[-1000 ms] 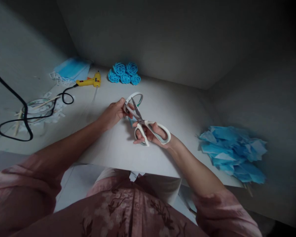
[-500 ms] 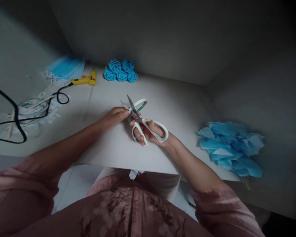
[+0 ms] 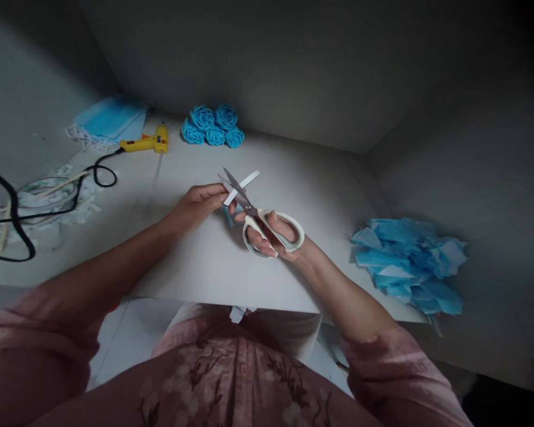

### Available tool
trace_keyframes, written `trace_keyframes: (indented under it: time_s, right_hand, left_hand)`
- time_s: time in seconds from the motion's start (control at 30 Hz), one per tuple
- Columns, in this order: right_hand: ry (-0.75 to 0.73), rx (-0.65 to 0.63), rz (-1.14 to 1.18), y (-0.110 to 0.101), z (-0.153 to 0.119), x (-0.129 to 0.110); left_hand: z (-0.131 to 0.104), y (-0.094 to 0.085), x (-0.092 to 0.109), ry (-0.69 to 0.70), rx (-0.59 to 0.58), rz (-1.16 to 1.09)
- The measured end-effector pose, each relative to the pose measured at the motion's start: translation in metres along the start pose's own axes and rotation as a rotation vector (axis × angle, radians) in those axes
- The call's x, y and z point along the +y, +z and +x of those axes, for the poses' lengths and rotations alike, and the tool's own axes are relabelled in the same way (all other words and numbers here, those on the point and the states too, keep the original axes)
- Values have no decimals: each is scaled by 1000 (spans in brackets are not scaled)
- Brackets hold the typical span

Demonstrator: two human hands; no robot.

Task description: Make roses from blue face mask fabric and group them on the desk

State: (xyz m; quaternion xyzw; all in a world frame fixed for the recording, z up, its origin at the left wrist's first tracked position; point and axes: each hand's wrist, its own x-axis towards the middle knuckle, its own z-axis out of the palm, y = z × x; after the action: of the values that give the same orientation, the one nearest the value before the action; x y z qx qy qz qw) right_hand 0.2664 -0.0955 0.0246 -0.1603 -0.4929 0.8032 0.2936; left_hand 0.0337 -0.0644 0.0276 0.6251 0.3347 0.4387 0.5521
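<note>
My right hand [image 3: 278,234] grips white-handled scissors [image 3: 250,209], with thumb and fingers through the loops. The blades point up and left, slightly apart. My left hand [image 3: 202,204] is closed beside the blades, its fingertips at a narrow white tape roll [image 3: 249,181], seen edge-on as a straight white bar. It crosses the blades; whether it lies between them I cannot tell. Under the left fingers shows a small blue piece [image 3: 228,217], mostly hidden by the hands.
Several blue rosettes [image 3: 215,126] sit at the table's back. A yellow glue gun [image 3: 149,141] with a black cord lies left, before blue face masks [image 3: 111,118]. Rings, sticks and white scraps [image 3: 89,198] lie far left. Crumpled blue sheets [image 3: 404,261] are piled right.
The white roll, seen as an open ring before, has turned edge-on. The scissor blades have drawn closer together. The whole view has shifted slightly, with the surroundings moving left.
</note>
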Motion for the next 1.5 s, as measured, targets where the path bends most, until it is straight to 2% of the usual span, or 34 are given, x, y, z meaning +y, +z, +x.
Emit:
trace_keyframes:
  time_s: [0.2,0.3,0.43,0.53,0.67,0.77,0.93,1.33,1.5]
  right_hand:
    - [-14,52,-65,6,-4,-3]
    - [9,73,-155,13,-5,-2]
    - [105,-2,-244,24,-5,-2]
    - [5,19,-225,21,-6,-6]
    - [-134,-11,-197,6,-8,-10]
    - [-123,-10,-186,-1,-8,-7]
    - [-28,3,-180,0,-6,-4]
    - [-10,-32,-149,0,-6,-1]
    - [14,-50,-141,0,-5,1]
  left_hand:
    - [2,-3,-11,0,88,104]
    - [5,-2,-15,-3,120,27]
    - [12,-2,-17,11,134,-128]
    - [13,-2,-11,-32,205,-205]
    - [14,-2,1,-49,252,-265]
    - [16,-4,5,-83,232,-288]
    - [19,-7,1,-139,195,-280]
    - [17,-1,-18,-165,89,-231]
    - [10,5,-14,-131,-5,-233]
